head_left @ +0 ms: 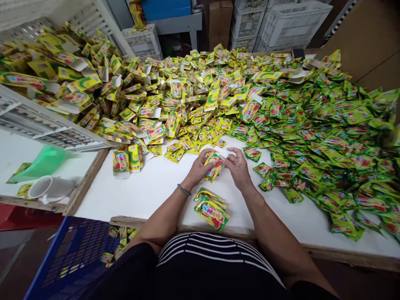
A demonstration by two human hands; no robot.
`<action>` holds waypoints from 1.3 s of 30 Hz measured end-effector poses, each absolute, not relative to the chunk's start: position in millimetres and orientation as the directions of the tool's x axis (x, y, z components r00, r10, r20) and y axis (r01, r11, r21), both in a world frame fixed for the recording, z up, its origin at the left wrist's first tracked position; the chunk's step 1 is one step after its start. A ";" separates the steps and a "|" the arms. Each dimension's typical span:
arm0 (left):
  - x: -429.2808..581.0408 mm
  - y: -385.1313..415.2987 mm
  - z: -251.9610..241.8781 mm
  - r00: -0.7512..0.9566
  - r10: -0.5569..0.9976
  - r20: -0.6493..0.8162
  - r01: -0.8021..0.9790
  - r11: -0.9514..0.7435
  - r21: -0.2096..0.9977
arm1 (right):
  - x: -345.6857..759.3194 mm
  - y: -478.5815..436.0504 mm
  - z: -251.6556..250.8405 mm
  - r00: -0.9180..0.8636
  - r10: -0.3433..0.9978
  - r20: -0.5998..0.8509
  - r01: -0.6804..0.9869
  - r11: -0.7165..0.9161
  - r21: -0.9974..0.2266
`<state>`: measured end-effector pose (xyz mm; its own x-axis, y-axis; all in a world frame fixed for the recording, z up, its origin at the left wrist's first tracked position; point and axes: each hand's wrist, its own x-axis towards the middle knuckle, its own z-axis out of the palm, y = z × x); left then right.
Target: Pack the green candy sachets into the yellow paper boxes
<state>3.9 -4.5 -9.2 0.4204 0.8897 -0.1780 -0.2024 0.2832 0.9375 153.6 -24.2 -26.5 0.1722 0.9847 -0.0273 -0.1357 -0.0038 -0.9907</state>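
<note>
My left hand (200,167), with a beaded bracelet on its wrist, grips a small yellow-green printed carton (213,171) over the white tabletop. The thumb and curled fingers of my right hand (238,167) close on that carton's upper end, at its pale flap. Nearer my body, a few filled cartons (212,214) lie overlapped by the table edge. A small group of upright cartons (121,163) stands farther left. Just right of my right hand rests a loose green sachet (251,153).
Yellow cartons (175,93) heap across the back and fill a tipped white crate (56,125). Green sachets (328,137) pile up on the right. A white mug (51,188) lies sideways at left. A blue basket (75,250) sits below. White crates (290,25) stand behind.
</note>
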 end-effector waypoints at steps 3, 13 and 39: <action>5.6 -3.2 -10.0 0.376 0.910 -0.172 -0.250 0.279 0.927 | 157.9 -20.9 -31.5 0.197 0.980 -0.028 -0.079 -0.012 -0.997; 5.6 -2.5 -11.1 0.249 0.956 -0.155 -0.221 0.212 0.952 | 158.9 -21.4 -30.5 0.103 0.993 0.054 -0.010 0.055 -0.998; -0.3 2.0 -14.3 0.211 0.962 -0.176 -0.138 0.207 0.969 | 156.4 -26.8 -27.3 0.136 0.988 0.078 0.215 0.047 -0.976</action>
